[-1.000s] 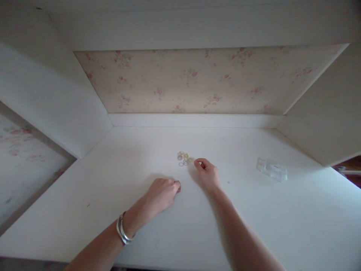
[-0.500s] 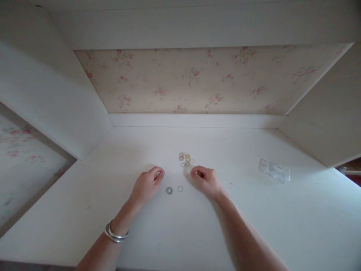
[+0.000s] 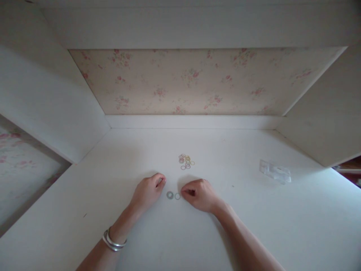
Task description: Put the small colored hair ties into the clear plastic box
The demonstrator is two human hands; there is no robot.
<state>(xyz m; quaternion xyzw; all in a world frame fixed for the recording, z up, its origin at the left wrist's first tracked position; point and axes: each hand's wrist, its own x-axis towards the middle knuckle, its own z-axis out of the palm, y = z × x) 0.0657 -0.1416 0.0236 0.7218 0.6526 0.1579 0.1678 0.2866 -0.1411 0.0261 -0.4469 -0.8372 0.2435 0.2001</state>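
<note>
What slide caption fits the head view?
Right hand beside a thin ring, left hand near a thicker-looking grey ring, pink and yellow rings clustered beyond on the white tabletop.

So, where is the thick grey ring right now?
In the head view, the thick grey ring lies slightly left of centre on the white tabletop, just left of a thin ring and below and right of the left hand.

Thick-banded grey ring (image 3: 167, 195), flat on white tabletop (image 3: 158, 241). Thin pale ring (image 3: 175, 196) flat just right of it. Farther back, loose cluster of thin pinkish and yellow rings (image 3: 187, 159), several overlapping.
</note>
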